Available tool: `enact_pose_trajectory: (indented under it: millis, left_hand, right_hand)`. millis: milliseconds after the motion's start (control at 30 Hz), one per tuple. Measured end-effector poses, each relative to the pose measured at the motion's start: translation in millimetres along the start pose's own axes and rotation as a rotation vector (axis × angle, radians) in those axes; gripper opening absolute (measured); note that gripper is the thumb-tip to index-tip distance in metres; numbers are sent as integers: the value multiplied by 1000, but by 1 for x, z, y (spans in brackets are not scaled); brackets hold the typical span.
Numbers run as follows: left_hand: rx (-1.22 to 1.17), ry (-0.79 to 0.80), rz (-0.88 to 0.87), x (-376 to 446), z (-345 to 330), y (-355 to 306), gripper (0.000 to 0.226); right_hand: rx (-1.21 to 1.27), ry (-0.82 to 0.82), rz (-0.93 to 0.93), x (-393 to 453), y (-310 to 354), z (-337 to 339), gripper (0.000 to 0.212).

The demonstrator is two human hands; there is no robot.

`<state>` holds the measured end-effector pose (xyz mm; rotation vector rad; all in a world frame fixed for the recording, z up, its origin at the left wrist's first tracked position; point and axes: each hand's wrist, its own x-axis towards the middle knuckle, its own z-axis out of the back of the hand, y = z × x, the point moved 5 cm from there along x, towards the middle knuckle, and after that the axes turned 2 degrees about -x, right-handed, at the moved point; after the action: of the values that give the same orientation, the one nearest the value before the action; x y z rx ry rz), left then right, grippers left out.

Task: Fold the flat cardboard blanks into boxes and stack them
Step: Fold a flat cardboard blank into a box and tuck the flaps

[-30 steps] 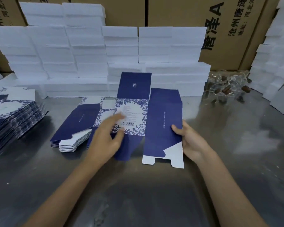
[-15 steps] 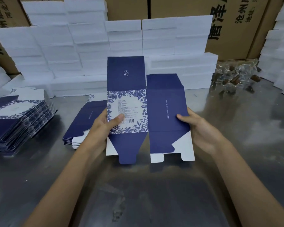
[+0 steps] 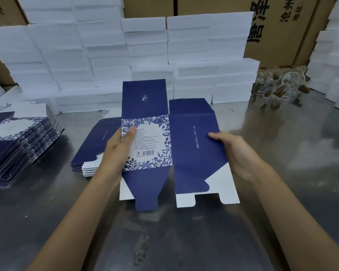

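I hold one flat navy-and-white cardboard blank (image 3: 192,145) up above the steel table, its floral label panel on the left and plain navy panel on the right. My left hand (image 3: 116,151) grips its left edge with the thumb on the floral panel. My right hand (image 3: 233,151) grips the right edge, thumb on the navy panel. Its flaps stick out above and below, unfolded. A short pile of flat blanks (image 3: 94,151) lies just left of my left hand. A taller pile of blanks (image 3: 18,139) sits at the far left.
A wall of stacked white boxes (image 3: 145,61) lines the back of the steel table (image 3: 184,241). More white boxes (image 3: 337,61) rise at the right. Clear glass jars with brown stoppers (image 3: 280,87) lie at the back right. Brown cartons (image 3: 278,30) stand behind.
Both hands lifted the blank off the table and raised it toward me. My left hand moved from the label panel's middle to the left edge.
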<state>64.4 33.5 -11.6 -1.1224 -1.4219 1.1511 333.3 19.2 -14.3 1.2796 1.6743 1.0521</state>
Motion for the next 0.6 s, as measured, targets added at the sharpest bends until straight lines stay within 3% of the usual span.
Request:
enact_pose_trajectory:
  millis: [167, 367, 500, 600]
  left_hand:
    - [75, 85, -4, -1, -6, -2, 15]
    - [63, -39, -36, -6, -3, -4, 21]
    - [30, -172, -65, -4, 5, -8, 44]
    - [69, -136, -41, -5, -2, -8, 36]
  right_hand:
    - [-183, -270, 96, 2, 0, 7, 34]
    - [-169, -181, 140, 2, 6, 5, 31]
    - [-240, -101, 98, 4, 1, 4, 28]
    - [-280, -203, 192, 3, 3, 7, 27]
